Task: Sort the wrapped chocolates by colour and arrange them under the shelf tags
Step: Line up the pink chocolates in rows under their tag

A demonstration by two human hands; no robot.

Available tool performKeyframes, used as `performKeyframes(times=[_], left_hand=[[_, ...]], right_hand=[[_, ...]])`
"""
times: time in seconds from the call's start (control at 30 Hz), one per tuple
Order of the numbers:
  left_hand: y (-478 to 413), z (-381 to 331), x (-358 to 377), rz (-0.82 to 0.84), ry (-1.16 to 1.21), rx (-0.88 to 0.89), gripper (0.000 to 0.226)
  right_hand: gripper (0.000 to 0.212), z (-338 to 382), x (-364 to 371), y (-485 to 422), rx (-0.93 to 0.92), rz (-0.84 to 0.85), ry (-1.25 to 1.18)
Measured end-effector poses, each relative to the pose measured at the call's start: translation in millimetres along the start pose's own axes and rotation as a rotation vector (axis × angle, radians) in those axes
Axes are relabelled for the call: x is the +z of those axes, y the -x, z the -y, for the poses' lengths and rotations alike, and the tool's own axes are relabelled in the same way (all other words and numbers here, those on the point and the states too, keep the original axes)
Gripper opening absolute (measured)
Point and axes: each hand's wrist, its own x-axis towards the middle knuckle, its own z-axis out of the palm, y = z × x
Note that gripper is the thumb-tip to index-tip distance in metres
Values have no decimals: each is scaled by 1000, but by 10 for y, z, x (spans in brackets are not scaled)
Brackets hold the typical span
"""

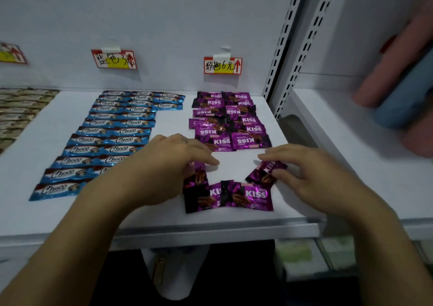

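Four loose purple chocolates (253,195) lie near the shelf's front edge. Right hand (311,179) pinches one between thumb and fingers. Left hand (164,165) covers another, grip not discernible. Step: extending the purple rows (229,123) beyond, under the pink tag (222,65). Next: seat packets squarely against the last row.

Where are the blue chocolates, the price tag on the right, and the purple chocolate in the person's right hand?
blue chocolates (106,139): head view, middle of the blue rows.
right price tag (222,65): head view, centre of the card.
purple chocolate (266,173): head view, its exposed wrapper.
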Motion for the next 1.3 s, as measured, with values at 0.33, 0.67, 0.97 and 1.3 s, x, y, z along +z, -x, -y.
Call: performKeyframes(times=[0.33,0.67,0.97,1.3], left_hand=[[40,-8,184,49,-54,-11,45],[59,65,198,60,-8,34,39],[15,72,142,-121,60,-21,32],[-190,-121,215,-288,5,-153,39]], right_hand=[[43,145,134,-50,17,79,164],[41,19,231,-49,71,-47,6],[38,-13,306,-85,85,-95,-87],[32,13,212,-260,100,-172,-56]])
